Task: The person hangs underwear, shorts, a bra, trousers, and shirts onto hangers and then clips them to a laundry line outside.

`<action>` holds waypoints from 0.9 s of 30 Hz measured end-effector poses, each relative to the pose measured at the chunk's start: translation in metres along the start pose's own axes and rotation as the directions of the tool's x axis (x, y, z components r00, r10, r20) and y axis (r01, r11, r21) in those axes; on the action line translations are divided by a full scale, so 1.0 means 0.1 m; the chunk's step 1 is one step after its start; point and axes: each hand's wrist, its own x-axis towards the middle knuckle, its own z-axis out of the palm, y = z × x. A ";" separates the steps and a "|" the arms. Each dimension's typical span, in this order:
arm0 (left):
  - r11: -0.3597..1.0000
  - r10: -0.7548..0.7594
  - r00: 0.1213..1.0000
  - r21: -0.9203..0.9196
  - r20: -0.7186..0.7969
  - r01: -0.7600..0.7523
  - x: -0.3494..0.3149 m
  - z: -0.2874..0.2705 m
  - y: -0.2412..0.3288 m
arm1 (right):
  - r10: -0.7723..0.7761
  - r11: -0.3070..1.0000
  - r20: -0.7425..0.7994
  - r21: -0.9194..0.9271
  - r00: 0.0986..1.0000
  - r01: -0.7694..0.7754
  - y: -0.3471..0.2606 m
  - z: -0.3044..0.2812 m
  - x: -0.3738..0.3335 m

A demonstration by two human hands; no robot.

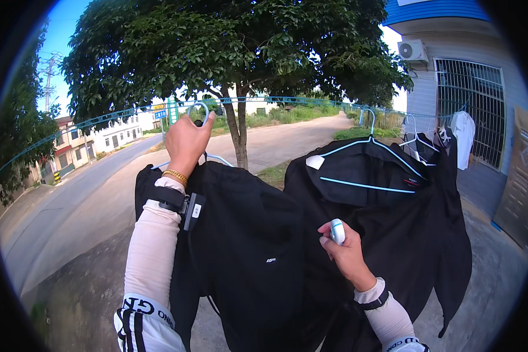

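Note:
My left hand [189, 141] is raised at the blue clothesline [129, 112], its fingers closed round the neck of a light blue clothes hanger [220, 159]. A black jacket [246, 234] hangs from that hanger, below and beside my left forearm. Lower on the right, my right hand [347, 252] grips a small rounded white-and-teal handheld object [337, 232], whose kind I cannot make out. It is in front of a second black garment [381, 217], which hangs open at the collar on another light blue hanger [366, 185].
Farther right along the line hang more hangers and a white shirt [463, 139]. A building wall with a barred window [472, 105] and a leaning board [515, 176] stand at the right. A tree [234, 58] rises behind the line, with a road [70, 199] at the left.

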 end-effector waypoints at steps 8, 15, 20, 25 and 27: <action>0.999 0.038 0.998 -0.019 -0.054 -0.039 -0.14 -0.03 0.04 | -0.031 0.987 0.042 0.158 0.999 0.024 -0.30 -0.03 0.25; 0.991 0.090 0.993 -0.105 0.080 -0.081 -0.31 -0.25 0.19 | -0.616 0.629 0.331 -0.340 0.715 0.699 -0.99 0.30 1.02; 0.991 0.056 0.998 -0.125 0.040 -0.051 -0.27 -0.26 0.23 | -0.301 0.817 0.443 -0.337 0.844 0.468 -1.58 0.85 1.55; 0.992 0.127 0.991 -0.007 -0.051 -0.127 -0.26 -0.25 0.25 | -0.048 0.918 0.529 -0.311 0.847 0.247 -1.52 1.13 2.00; 0.999 0.046 0.987 0.001 0.156 -0.047 -0.21 -0.33 0.38 | 0.080 0.983 0.602 -0.181 0.795 0.038 -1.40 1.19 1.98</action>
